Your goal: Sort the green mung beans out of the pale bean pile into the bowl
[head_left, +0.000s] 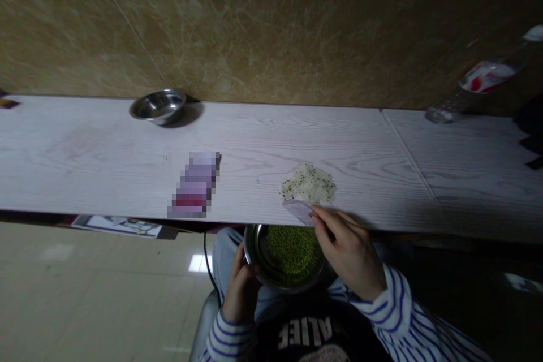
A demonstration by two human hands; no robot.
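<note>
My left hand (241, 288) is closed on the rim of a steel bowl (251, 246), which sits over my lap just below the table edge. Small green beans (293, 251), like mung beans, cover its bottom. In my right hand (348, 249), between thumb and fingers, is a thin, see-through rounded piece of plastic (298, 211). It lies at the table's front edge, against the near side of a pile of white grains (311, 184), which look like rice with green beans mixed in. The bowl's right side is partly hidden by my right hand.
An upright small steel bowl (159, 107) stands near the wall at the back left. A pixelated flat object (195, 184) lies left of the pile. On the right, a clear plastic bottle (483, 79) with a red and white label leans in view. Below the table hangs a black cable (206, 260).
</note>
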